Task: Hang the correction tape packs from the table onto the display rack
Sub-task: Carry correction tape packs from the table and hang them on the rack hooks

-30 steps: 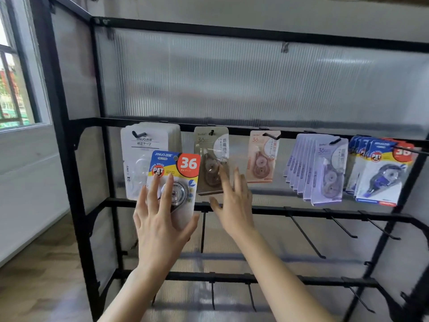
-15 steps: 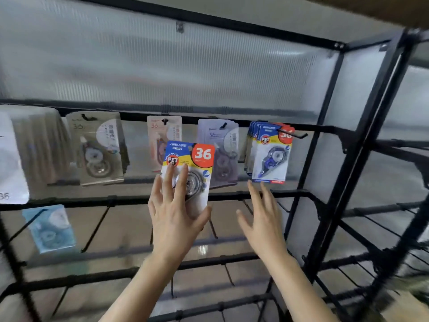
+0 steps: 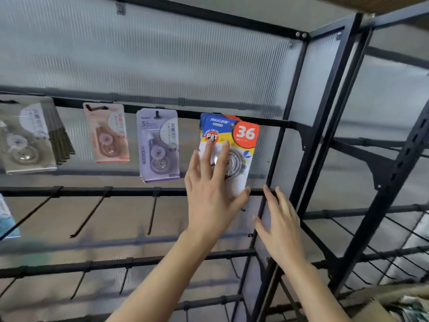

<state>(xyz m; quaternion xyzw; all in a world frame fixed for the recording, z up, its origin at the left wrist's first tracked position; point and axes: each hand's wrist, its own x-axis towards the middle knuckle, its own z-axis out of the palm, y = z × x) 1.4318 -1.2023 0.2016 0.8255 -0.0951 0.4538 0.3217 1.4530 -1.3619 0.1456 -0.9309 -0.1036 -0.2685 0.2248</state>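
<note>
The pack (image 3: 241, 140) has moved right since half a second ago: it was in front of the purple pack (image 3: 159, 145) and now lies over the blue stack (image 3: 204, 120) at the right end of the rack (image 3: 320, 112), on the top bar. The left hand (image 3: 209, 198) holds it, fingers (image 3: 222, 159) spread across its front, thumb hooked at its lower right edge. The right hand (image 3: 281, 228) has dropped lower and hangs released beside the rack's post, fingers straight and holding nothing.

The pack covers the hook and most of the stack; only a few blue edges show at its upper left, too few to count, and I cannot tell whether the pack is on the hook. The top bar carries four groups: a grey stack (image 3: 25, 135), blurred and cut off at the left edge, one pink pack (image 3: 106, 133), the purple pack with a second edge behind it, and the blue stack. One pale blue pack (image 3: 5, 219) is cut off lower left. Three bare hooks (image 3: 90, 212) show on the second bar, left of the hand. A box (image 3: 376, 310) at the bottom right is blurred and cropped
</note>
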